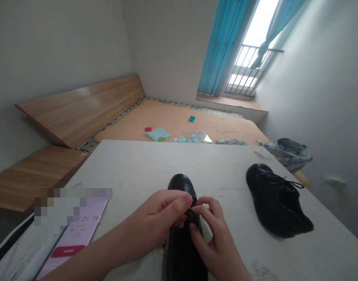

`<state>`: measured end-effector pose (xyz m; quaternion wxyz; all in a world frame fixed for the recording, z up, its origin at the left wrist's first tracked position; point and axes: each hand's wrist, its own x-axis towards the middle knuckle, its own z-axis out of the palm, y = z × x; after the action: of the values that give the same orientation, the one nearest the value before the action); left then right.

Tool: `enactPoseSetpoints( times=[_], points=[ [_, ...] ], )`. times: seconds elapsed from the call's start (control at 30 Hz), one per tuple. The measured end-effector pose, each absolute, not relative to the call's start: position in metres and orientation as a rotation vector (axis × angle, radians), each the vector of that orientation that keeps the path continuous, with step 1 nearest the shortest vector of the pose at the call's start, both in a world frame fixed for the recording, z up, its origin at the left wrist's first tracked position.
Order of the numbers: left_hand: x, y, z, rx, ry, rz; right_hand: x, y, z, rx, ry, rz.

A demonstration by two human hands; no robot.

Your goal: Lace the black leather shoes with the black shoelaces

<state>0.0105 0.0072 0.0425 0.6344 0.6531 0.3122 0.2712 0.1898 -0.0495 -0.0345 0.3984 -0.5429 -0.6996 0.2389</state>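
A black leather shoe stands on the white table in front of me, its toe pointing away. Both hands are over its lacing. My left hand is closed, thumb pressed down on the curled fingers, at the shoelace. My right hand bends round the same spot from the right, with thumb and index finger at the dark lace. The fingers hide most of the lacing, so the shape of any loop or knot cannot be made out. The matching black shoe sits to the right, with its lace loops showing on top.
At left on the white table lies a phone showing a timer, partly behind my left forearm. Beyond are a bed with small packets, a wooden headboard and blue curtains. A plastic bag hangs by the right edge.
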Motion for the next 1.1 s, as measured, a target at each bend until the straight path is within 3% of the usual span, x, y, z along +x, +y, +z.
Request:
enactPoseSetpoints(
  times=[0.13,0.23,0.43,0.67,0.83,1.1],
  points=[
    [-0.009,0.009,0.051,1.401,0.709,0.745,0.190,-0.051,-0.029,-1.251,-1.720,0.584],
    [-0.016,0.015,0.058,1.438,0.723,0.707,0.195,-0.058,-0.019,-1.083,-1.585,0.787],
    [0.002,0.019,0.050,2.114,1.196,0.438,0.209,-0.074,-0.007,-0.957,-1.599,1.166],
    [0.016,0.012,0.026,2.233,1.076,0.270,0.209,-0.064,-0.027,-1.390,-1.652,0.853],
    [0.010,0.013,0.039,1.912,0.817,0.425,0.207,-0.055,-0.032,-1.326,-1.714,0.731],
    [-0.013,0.007,0.069,1.803,0.984,0.878,0.202,-0.033,-0.016,-1.512,-1.970,0.576]
  ],
)
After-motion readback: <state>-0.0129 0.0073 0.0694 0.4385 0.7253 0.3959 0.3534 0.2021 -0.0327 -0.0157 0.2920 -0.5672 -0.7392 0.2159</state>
